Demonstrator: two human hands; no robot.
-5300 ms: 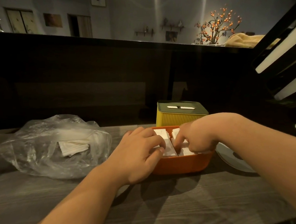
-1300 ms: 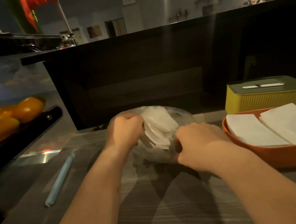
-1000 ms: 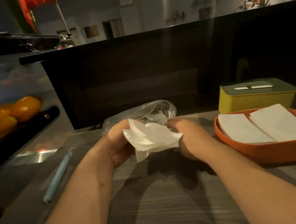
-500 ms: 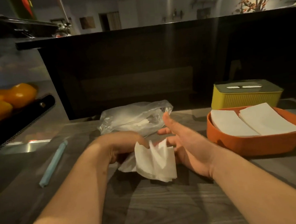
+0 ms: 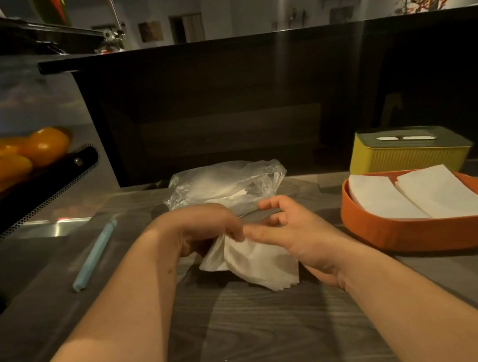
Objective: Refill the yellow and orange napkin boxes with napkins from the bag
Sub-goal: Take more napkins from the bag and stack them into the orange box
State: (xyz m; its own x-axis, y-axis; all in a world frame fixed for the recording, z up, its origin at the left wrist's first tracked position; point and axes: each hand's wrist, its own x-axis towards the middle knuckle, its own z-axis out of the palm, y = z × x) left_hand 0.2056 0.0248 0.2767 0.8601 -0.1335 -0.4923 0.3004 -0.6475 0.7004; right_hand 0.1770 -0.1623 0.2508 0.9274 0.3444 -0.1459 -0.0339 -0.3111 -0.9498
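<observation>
**Here, a napkin bunch (image 5: 254, 261) held before the bag (image 5: 224, 184)**

The left hand (image 5: 204, 228) pinches the napkin bunch over the table (image 5: 271, 334); the right hand (image 5: 289, 231) hovers slack-fingered beside it — orange box (image 5: 405, 234) and yellow box (image 5: 405, 155) at right.

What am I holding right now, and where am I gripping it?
The left hand pinches a bunch of napkins by its top edge; the right hand is open beside it, gripping nothing.

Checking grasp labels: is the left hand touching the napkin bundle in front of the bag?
Touching. The head view shows the left hand pinching the top of the napkin bundle, with the sheets fanning out below its fingertips.
</observation>
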